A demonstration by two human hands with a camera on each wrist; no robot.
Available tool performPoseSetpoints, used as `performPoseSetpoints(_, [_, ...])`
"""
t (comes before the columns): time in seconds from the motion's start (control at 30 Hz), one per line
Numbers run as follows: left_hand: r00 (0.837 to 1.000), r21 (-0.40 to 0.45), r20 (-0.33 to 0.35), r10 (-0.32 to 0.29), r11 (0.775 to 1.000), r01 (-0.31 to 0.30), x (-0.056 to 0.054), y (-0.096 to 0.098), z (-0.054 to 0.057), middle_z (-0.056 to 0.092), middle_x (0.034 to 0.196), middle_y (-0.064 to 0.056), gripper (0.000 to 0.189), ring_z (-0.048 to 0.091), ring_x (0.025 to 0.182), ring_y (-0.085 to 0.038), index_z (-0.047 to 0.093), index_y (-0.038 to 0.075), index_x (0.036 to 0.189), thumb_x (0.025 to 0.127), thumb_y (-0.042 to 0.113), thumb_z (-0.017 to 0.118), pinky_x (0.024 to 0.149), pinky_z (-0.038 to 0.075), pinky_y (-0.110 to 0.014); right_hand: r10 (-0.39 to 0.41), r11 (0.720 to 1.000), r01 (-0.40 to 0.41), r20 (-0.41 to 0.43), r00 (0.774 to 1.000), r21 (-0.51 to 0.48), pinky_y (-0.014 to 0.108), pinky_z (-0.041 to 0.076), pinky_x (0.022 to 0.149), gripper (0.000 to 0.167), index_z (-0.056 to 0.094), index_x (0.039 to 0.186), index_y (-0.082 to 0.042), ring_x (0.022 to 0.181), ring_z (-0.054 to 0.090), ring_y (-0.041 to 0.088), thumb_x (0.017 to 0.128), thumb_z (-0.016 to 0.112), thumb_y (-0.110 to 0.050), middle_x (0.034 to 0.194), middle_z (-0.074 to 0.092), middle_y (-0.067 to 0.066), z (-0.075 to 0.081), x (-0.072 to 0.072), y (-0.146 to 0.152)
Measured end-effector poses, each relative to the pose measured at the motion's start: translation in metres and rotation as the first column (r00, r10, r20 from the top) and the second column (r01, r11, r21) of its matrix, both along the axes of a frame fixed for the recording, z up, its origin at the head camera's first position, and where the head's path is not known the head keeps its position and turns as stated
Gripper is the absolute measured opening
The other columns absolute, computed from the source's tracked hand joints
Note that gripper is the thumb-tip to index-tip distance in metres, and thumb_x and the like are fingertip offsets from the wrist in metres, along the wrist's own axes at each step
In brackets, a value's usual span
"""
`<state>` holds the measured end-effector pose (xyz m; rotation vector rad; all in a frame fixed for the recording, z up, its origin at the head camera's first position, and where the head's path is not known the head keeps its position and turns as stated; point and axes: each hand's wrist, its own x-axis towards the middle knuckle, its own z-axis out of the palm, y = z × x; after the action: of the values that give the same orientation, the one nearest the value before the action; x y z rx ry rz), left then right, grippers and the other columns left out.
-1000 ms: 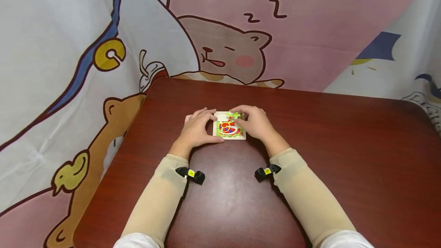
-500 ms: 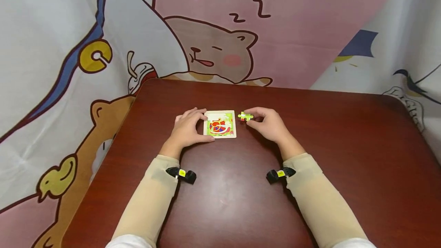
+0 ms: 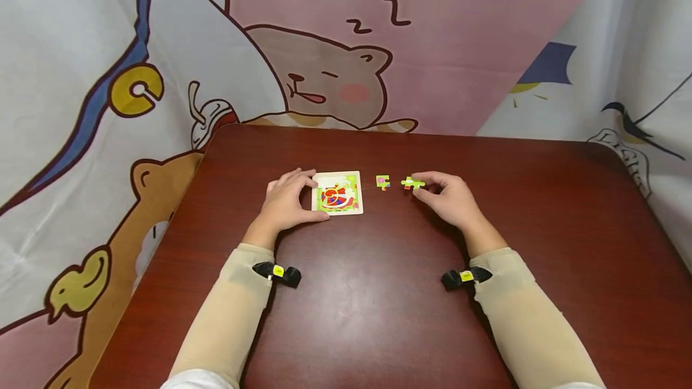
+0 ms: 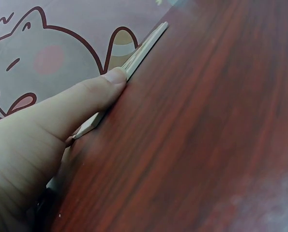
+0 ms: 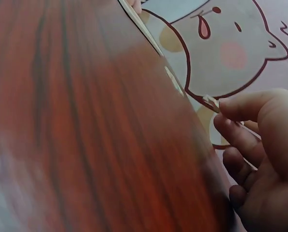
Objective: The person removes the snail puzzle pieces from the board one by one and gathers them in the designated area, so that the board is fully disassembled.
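A small square jigsaw puzzle in a pale frame (image 3: 351, 214) lies flat on the table, printed with a red and blue figure on green. My left hand (image 3: 286, 202) grips it, thumb on the near edge and fingers at the far left corner. In the left wrist view the thumb presses the frame's side (image 4: 146, 50). To the right, my right hand (image 3: 451, 200) pinches a green jigsaw piece (image 3: 412, 183) between thumb and finger; the right wrist view shows this piece (image 5: 211, 102) edge-on. A second green piece (image 3: 382, 182) with a pink spot lies between puzzle and right hand.
The dark red wooden table (image 3: 346, 293) extends to both sides and towards the person. Behind its far edge hangs a cartoon-printed cloth (image 3: 443, 65), which also covers the left side.
My right hand has moved right, from over the puzzle to beyond it, with a piece pinched. The second piece now shows on the table between them. My left hand stays on the puzzle.
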<state>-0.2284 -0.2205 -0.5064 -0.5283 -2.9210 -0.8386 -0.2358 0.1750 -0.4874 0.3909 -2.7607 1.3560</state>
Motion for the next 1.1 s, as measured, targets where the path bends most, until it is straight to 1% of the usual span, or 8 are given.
performPoseSetpoints(0.13, [1.0,0.001,-0.001,0.003,1.0,-0.003,0.0,0.0,-0.001,0.05,0.163,0.005,0.078,0.034,0.156,-0.026,0.065,0.021,0.126,0.069,0.065,0.094,0.112,0.028,-0.058,-0.027,0.999,0.027,0.0,1.0,0.03,0.027,0.046,0.068,0.03,0.079,0.129,-0.014,0.084,0.06,0.02,0.098,0.078,-0.015,0.1,0.076,0.006,-0.003,0.0,0.006])
performPoseSetpoints(0.3, [1.0,0.011,0.018,-0.003,1.0,0.003,0.0,0.0,-0.002,0.048,0.164,0.005,0.079,0.033,0.157,-0.026,0.066,0.02,0.129,0.07,0.064,0.094,0.113,0.027,-0.057,-0.018,0.997,0.018,0.004,1.0,0.076,0.031,0.045,0.068,0.032,0.077,0.131,-0.013,0.082,0.057,0.023,0.099,0.076,-0.013,0.093,0.073,0.008,-0.009,-0.005,0.006])
performPoseSetpoints(0.47, [1.0,0.014,0.024,-0.002,1.0,0.002,0.001,0.0,-0.001,0.045,0.166,0.008,0.08,0.031,0.157,-0.026,0.066,0.02,0.133,0.071,0.063,0.094,0.116,0.024,-0.057,0.005,0.995,0.0,-0.054,0.999,0.1,0.038,0.047,0.073,0.032,0.078,0.13,-0.011,0.085,0.059,0.025,0.098,0.076,-0.009,0.104,0.076,0.01,-0.012,-0.011,0.002])
performPoseSetpoints(0.53, [1.0,0.012,0.02,-0.003,1.0,0.003,0.001,-0.001,0.0,0.045,0.166,0.008,0.081,0.031,0.158,-0.026,0.066,0.02,0.134,0.071,0.063,0.093,0.116,0.024,-0.057,0.008,0.995,0.0,-0.081,0.997,0.104,0.041,0.047,0.076,0.031,0.078,0.127,-0.011,0.087,0.06,0.025,0.097,0.077,-0.008,0.106,0.075,0.01,-0.013,-0.013,-0.001])
performPoseSetpoints(0.77, [0.999,0.021,0.042,-0.016,1.0,0.015,0.004,0.001,-0.001,0.045,0.166,0.008,0.081,0.03,0.158,-0.027,0.067,0.02,0.137,0.073,0.062,0.093,0.115,0.025,-0.058,0.001,0.985,0.027,-0.163,0.987,0.171,0.046,0.043,0.08,0.025,0.081,0.121,-0.013,0.09,0.059,0.027,0.096,0.078,-0.011,0.101,0.071,0.01,-0.019,-0.013,-0.003])
performPoseSetpoints(0.9, [1.0,0.025,0.03,-0.01,1.0,0.009,0.004,0.001,-0.001,0.046,0.165,0.007,0.08,0.031,0.157,-0.027,0.067,0.02,0.135,0.072,0.061,0.094,0.115,0.024,-0.058,-0.011,0.982,0.048,-0.2,0.98,0.184,0.05,0.044,0.082,0.024,0.083,0.118,-0.016,0.092,0.06,0.028,0.095,0.08,-0.012,0.101,0.071,0.009,-0.021,-0.013,-0.005])
performPoseSetpoints(1.0, [1.0,0.033,0.013,-0.009,0.999,0.008,0.003,0.0,0.0,0.048,0.164,0.006,0.08,0.032,0.157,-0.028,0.068,0.019,0.134,0.071,0.059,0.096,0.115,0.025,-0.059,-0.016,0.98,0.058,-0.213,0.977,0.192,0.055,0.043,0.086,0.026,0.082,0.12,-0.017,0.095,0.06,0.03,0.093,0.081,-0.016,0.102,0.069,0.009,-0.019,-0.012,-0.008])
performPoseSetpoints(1.1, [1.0,0.038,0.008,-0.01,0.999,0.009,0.002,0.0,0.002,0.049,0.163,0.006,0.08,0.033,0.156,-0.029,0.068,0.019,0.134,0.07,0.058,0.096,0.114,0.025,-0.059,-0.022,0.978,0.064,-0.207,0.978,0.2,0.061,0.04,0.091,0.029,0.082,0.122,-0.018,0.1,0.058,0.033,0.093,0.08,-0.018,0.105,0.067,0.01,-0.018,-0.011,-0.009])
